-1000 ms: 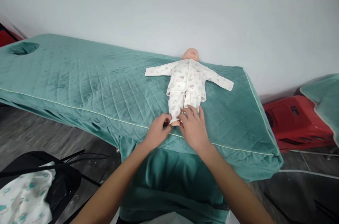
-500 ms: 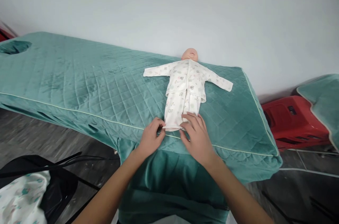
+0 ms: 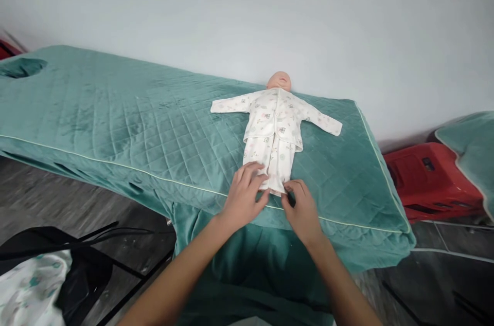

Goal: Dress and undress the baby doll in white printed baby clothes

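A baby doll lies on its back on the green quilted bed; its bald head (image 3: pixel 279 80) is near the wall. It wears a white printed jacket (image 3: pixel 275 112) with both sleeves stretched out, and matching trousers (image 3: pixel 281 159). My left hand (image 3: pixel 245 195) lies over the left trouser leg, thumb and index finger closed on the inner edge of the right leg's hem. At that hem's outer corner, my right hand (image 3: pixel 303 207) pinches the cloth between thumb and forefinger. The doll's feet are not visible.
The green bed cover (image 3: pixel 173 125) has a pale piped front edge and a face hole (image 3: pixel 23 67) at far left. A red plastic chair (image 3: pixel 432 177) stands at right. At lower left, printed white cloth (image 3: pixel 34 285) lies on a black chair (image 3: pixel 83 274).
Both hands have shifted right, from the left trouser leg's hem to the right leg's hem. The left leg's hem has been let go. The doll stays in place.
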The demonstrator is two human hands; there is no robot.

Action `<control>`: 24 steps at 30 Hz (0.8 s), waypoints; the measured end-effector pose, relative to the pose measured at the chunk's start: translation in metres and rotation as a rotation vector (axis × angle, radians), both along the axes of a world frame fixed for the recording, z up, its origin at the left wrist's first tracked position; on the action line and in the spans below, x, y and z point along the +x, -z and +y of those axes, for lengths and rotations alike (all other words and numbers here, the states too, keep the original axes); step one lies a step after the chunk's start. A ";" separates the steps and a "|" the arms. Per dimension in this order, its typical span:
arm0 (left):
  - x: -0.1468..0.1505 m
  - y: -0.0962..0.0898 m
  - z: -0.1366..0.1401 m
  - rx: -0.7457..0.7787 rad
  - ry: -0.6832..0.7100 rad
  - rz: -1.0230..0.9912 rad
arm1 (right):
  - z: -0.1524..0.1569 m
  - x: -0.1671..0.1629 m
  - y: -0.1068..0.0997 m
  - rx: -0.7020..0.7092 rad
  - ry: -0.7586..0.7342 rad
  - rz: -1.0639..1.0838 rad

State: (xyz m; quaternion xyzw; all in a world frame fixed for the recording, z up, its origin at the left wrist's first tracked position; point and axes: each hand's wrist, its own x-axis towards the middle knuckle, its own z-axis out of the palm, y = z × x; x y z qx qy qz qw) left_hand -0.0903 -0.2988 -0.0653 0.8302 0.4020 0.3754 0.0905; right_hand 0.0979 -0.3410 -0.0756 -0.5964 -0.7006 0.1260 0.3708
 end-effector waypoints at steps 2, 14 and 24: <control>0.008 -0.003 0.003 0.007 0.017 0.044 | 0.001 0.000 -0.004 0.023 -0.014 0.040; 0.004 0.007 -0.006 0.093 0.070 -0.039 | -0.017 0.011 -0.008 0.029 -0.063 0.038; -0.110 0.064 -0.013 0.182 -0.466 -0.141 | -0.020 0.084 -0.003 -0.234 0.231 0.393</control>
